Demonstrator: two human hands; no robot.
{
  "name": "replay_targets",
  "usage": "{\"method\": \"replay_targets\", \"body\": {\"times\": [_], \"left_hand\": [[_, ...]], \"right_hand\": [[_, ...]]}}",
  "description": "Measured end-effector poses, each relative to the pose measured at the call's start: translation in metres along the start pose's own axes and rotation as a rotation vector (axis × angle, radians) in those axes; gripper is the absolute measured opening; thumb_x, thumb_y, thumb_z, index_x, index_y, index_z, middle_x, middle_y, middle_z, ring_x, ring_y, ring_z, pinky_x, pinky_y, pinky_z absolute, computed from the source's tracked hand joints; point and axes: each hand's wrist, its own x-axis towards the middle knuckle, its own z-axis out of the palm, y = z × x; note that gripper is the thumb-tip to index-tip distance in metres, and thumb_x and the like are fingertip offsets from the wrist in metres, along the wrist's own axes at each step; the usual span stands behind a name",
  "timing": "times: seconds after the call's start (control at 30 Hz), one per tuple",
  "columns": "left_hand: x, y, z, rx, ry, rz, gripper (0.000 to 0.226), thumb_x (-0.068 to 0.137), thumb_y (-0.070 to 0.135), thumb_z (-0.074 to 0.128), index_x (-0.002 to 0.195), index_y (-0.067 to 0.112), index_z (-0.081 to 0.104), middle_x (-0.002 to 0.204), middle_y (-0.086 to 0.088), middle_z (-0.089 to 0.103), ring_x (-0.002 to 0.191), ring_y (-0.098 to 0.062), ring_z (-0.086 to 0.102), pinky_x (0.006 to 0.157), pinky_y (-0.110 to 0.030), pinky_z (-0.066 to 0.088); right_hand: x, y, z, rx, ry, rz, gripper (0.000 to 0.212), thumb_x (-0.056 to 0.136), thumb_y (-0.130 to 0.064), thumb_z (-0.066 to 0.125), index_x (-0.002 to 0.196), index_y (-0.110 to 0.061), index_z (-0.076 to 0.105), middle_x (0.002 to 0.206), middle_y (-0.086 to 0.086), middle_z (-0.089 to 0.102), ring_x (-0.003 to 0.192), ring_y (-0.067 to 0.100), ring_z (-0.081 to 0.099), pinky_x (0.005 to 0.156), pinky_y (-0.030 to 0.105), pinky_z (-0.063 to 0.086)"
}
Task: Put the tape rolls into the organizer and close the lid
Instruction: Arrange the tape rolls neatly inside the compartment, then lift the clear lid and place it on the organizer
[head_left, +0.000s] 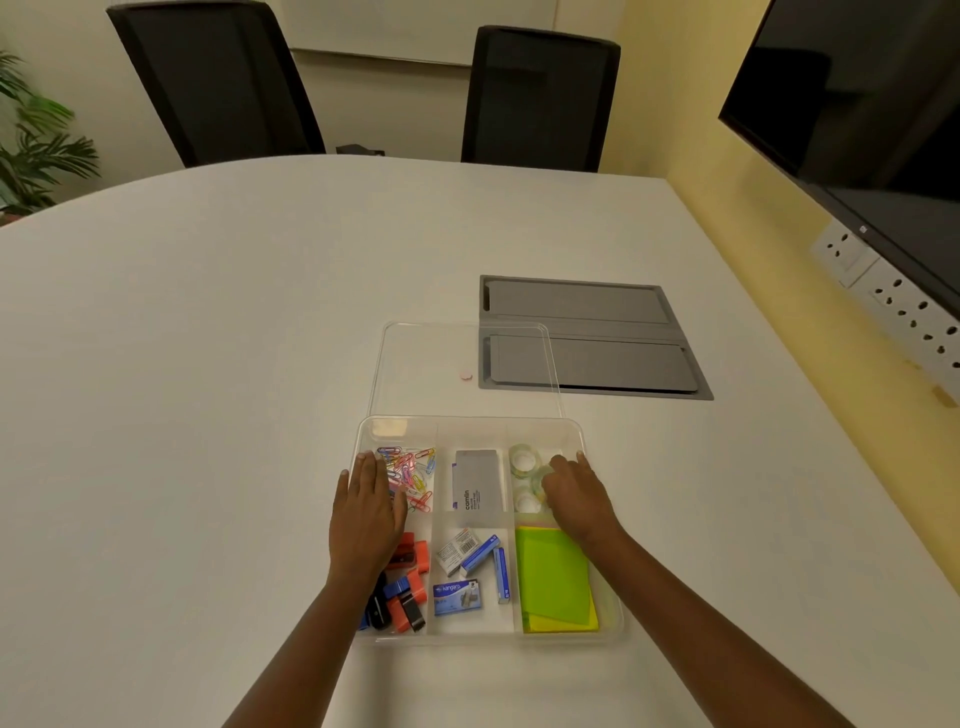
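A clear plastic organizer (470, 422) with several compartments sits on the white table in front of me. Its clear lid (415, 358) lies flat on the table just behind it. Clear tape rolls (524, 460) lie in the back right compartment. My right hand (576, 493) reaches into that compartment, fingers curled over the rolls; whether it grips one is hidden. My left hand (369, 512) rests flat, fingers apart, over the left side of the organizer beside the coloured paper clips (413, 470).
Other compartments hold a grey box (478, 486), staple boxes (467, 566), small staplers (408, 592) and green and yellow sticky notes (553, 577). A grey cable hatch (597, 338) is set in the table behind. Two black chairs stand at the far edge; a screen hangs right.
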Motion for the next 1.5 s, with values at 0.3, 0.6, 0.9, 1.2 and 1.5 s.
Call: {"method": "replay_targets", "body": {"times": [0.3,0.6,0.9,1.2,1.5], "left_hand": [[0.0,0.0,0.0,-0.01,0.017,0.013,0.069,0.083,0.038,0.006,0.144,0.006,0.016,0.155,-0.014,0.02,0.145,-0.024,0.015,0.119,-0.037,0.006],[0.002,-0.001,0.004,-0.019,0.017,0.01,0.055,0.096,0.035,0.017,0.144,0.007,0.015,0.155,-0.013,0.02,0.145,-0.023,0.015,0.119,-0.037,0.005],[0.001,-0.005,0.0,-0.155,0.054,0.006,0.058,0.097,0.029,0.031,0.145,0.01,0.005,0.157,-0.013,0.006,0.146,-0.026,0.006,0.119,-0.038,0.005],[-0.014,-0.018,-0.006,-0.487,0.028,-0.144,0.054,0.098,0.024,0.028,0.146,0.012,0.006,0.155,-0.012,0.019,0.14,-0.03,0.027,0.111,-0.051,0.032],[-0.005,-0.017,-0.01,-0.512,0.01,-0.156,0.051,0.099,0.025,0.027,0.145,0.012,0.009,0.156,-0.011,0.018,0.142,-0.029,0.023,0.112,-0.049,0.029]], "right_hand": [[-0.002,-0.007,-0.004,0.472,-0.15,0.127,0.012,0.087,-0.003,0.055,0.096,-0.005,0.062,0.116,0.022,0.063,0.102,0.034,0.064,0.086,0.038,0.049],[-0.002,-0.006,0.005,0.426,-0.027,0.091,0.038,0.09,-0.001,0.053,0.127,-0.004,0.054,0.134,0.015,0.056,0.122,0.027,0.054,0.101,0.03,0.041],[-0.014,0.004,0.007,0.377,0.195,0.05,0.045,0.093,0.005,0.04,0.136,-0.006,0.043,0.149,0.011,0.038,0.137,0.022,0.036,0.112,0.028,0.032],[-0.035,0.011,0.022,0.373,0.188,0.185,0.052,0.1,-0.005,0.031,0.146,-0.002,0.008,0.159,0.012,0.005,0.147,0.021,0.011,0.115,0.023,0.024],[-0.035,0.009,0.024,0.437,0.244,0.18,0.049,0.1,-0.006,0.032,0.146,-0.005,0.015,0.159,0.012,0.01,0.147,0.024,0.01,0.119,0.032,0.025]]}}
